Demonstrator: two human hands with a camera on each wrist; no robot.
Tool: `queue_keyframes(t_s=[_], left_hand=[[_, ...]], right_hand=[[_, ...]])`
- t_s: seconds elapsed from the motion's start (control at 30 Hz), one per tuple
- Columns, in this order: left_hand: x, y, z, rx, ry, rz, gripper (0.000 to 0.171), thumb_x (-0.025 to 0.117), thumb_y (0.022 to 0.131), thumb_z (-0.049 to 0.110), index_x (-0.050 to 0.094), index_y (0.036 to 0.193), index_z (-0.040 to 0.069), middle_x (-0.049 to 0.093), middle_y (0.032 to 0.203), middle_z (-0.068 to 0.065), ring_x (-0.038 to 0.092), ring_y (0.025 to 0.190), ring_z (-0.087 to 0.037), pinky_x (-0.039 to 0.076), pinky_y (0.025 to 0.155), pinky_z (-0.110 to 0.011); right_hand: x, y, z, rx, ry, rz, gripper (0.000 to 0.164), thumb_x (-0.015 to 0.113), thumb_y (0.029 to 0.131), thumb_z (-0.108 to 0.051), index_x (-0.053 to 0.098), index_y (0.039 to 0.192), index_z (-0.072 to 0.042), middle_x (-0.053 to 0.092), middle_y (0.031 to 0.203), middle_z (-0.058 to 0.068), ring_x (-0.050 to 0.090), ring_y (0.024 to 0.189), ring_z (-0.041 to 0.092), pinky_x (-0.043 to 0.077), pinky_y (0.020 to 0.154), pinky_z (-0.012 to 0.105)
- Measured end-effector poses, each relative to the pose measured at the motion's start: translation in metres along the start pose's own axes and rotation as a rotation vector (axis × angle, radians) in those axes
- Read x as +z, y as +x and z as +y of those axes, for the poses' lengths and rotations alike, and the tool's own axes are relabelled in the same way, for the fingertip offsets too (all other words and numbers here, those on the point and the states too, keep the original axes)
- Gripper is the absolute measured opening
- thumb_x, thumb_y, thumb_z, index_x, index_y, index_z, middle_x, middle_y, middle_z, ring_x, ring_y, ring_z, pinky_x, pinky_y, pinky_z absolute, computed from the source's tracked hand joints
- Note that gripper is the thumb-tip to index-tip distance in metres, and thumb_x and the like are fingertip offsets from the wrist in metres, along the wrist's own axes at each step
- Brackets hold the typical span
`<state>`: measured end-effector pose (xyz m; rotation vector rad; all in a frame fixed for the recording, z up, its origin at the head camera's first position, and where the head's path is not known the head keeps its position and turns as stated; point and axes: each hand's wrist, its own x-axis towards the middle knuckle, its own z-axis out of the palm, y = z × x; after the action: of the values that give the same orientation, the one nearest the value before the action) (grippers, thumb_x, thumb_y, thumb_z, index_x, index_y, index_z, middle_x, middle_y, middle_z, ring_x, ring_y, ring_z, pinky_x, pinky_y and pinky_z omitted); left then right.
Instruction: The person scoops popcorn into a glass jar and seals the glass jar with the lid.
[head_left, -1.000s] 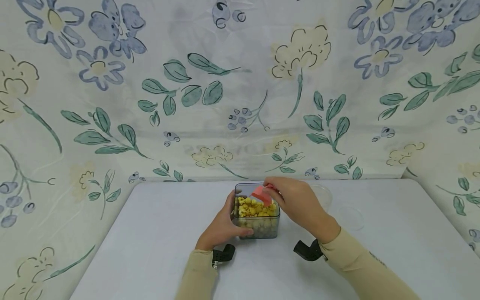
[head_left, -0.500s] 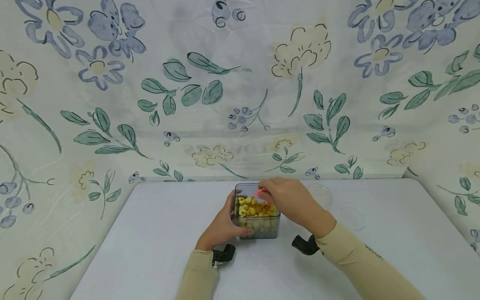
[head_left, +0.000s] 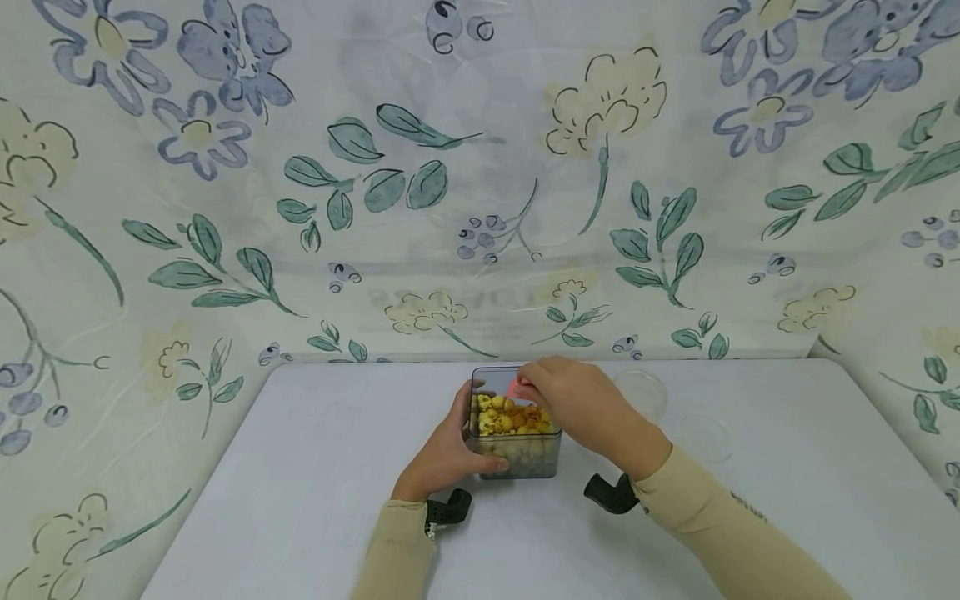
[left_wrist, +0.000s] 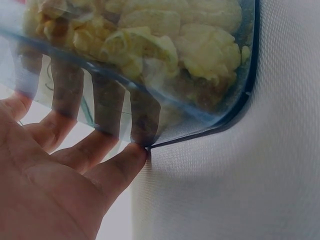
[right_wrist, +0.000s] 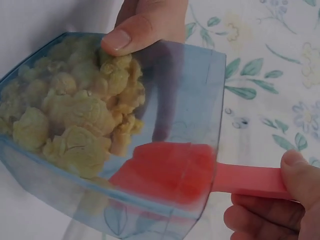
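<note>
Plainly a hold apiece: tub [head_left: 519, 462] braced, scoop [right_wrist: 172, 170] inside

The tub sits on the bench [head_left: 300, 517], just below the centre of the head frame, its mouth facing up; whether it tips slightly is hard to tell. The left hand [head_left: 442, 458] grasps it from the left of the frame, thumb across the near wall and fingers spread along another side. That wide grip probably keeps the tub from sliding while leaving its mouth clear for reaching in.

The right hand [head_left: 581, 404], at the tub's upper right, pinches the scoop by its handle [right_wrist: 250, 180], so the scoop's head can sit inside the walls beside the popcorn [head_left: 498, 417]. Holding it that far back presumably keeps the fingers out of the food, which fills the lower part of the tub.

Right of centre, two clear round pieces, one upper [head_left: 641, 396] and one lower [head_left: 703, 437], lie apart from the tub, perhaps to leave working room.
</note>
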<state>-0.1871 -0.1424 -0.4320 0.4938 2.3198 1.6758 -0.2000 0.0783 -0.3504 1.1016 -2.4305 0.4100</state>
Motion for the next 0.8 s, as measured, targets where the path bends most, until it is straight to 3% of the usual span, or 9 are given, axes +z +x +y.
queue_keyframes(t_s=[0.17, 0.33, 0.5, 0.63, 0.7, 0.8], left_hand=[[-0.0001, -0.0004, 0.0022, -0.007, 0.016, 0.007, 0.108, 0.084, 0.067, 0.019, 0.01, 0.146, 0.03, 0.036, 0.141, -0.001, 0.042, 0.123, -0.016, 0.039, 0.096, -0.039], [-0.0002, -0.0002, 0.0017, -0.005, 0.008, 0.003, 0.107, 0.084, 0.068, 0.018, 0.011, 0.145, 0.031, 0.033, 0.145, -0.004, 0.042, 0.123, -0.017, 0.039, 0.096, -0.04], [-0.0002, 0.0006, -0.0007, 0.011, 0.001, 0.002, 0.105, 0.083, 0.068, 0.017, 0.013, 0.144, 0.032, 0.032, 0.147, -0.006, 0.041, 0.124, -0.018, 0.038, 0.098, -0.042], [0.0002, 0.0002, -0.0011, 0.002, 0.0, 0.003, 0.107, 0.084, 0.068, 0.018, 0.011, 0.145, 0.032, 0.031, 0.147, -0.004, 0.036, 0.129, -0.019, 0.036, 0.1, -0.044], [0.0002, 0.0001, -0.0004, -0.006, 0.002, 0.003, 0.107, 0.084, 0.068, 0.019, 0.01, 0.145, 0.033, 0.03, 0.147, -0.002, 0.034, 0.13, -0.019, 0.035, 0.101, -0.044], [0.0003, 0.0001, 0.001, -0.013, 0.009, 0.007, 0.108, 0.084, 0.068, 0.02, 0.01, 0.145, 0.033, 0.03, 0.147, 0.0, 0.033, 0.131, -0.019, 0.035, 0.101, -0.043]], right_hand=[[-0.0029, 0.0035, -0.0008, -0.095, -0.059, 0.025, 0.021, 0.062, 0.088, -0.027, 0.063, 0.096, -0.007, 0.063, 0.083, 0.001, 0.06, 0.072, 0.012, 0.051, 0.062, 0.025], [-0.0037, 0.0047, 0.0, -0.081, -0.074, -0.024, 0.018, 0.063, 0.089, -0.023, 0.064, 0.094, -0.006, 0.062, 0.08, 0.0, 0.058, 0.069, 0.012, 0.05, 0.062, 0.023], [-0.0025, 0.0043, 0.0032, 0.138, 0.09, -0.083, 0.018, 0.055, 0.094, -0.025, 0.061, 0.084, -0.011, 0.052, 0.066, -0.007, 0.047, 0.058, 0.007, 0.044, 0.056, 0.021], [0.0005, 0.0026, 0.007, 0.292, 0.228, -0.049, 0.022, 0.052, 0.096, -0.025, 0.055, 0.076, -0.014, 0.041, 0.057, -0.007, 0.041, 0.05, 0.007, 0.04, 0.052, 0.022], [0.0028, 0.0019, 0.0072, 0.278, 0.215, -0.036, 0.022, 0.052, 0.096, -0.024, 0.055, 0.077, -0.014, 0.042, 0.058, -0.007, 0.041, 0.051, 0.006, 0.04, 0.052, 0.022], [0.0056, 0.0007, 0.0048, 0.166, 0.131, -0.043, 0.016, 0.054, 0.094, -0.024, 0.059, 0.084, -0.012, 0.049, 0.066, -0.007, 0.046, 0.058, 0.007, 0.044, 0.057, 0.022]])
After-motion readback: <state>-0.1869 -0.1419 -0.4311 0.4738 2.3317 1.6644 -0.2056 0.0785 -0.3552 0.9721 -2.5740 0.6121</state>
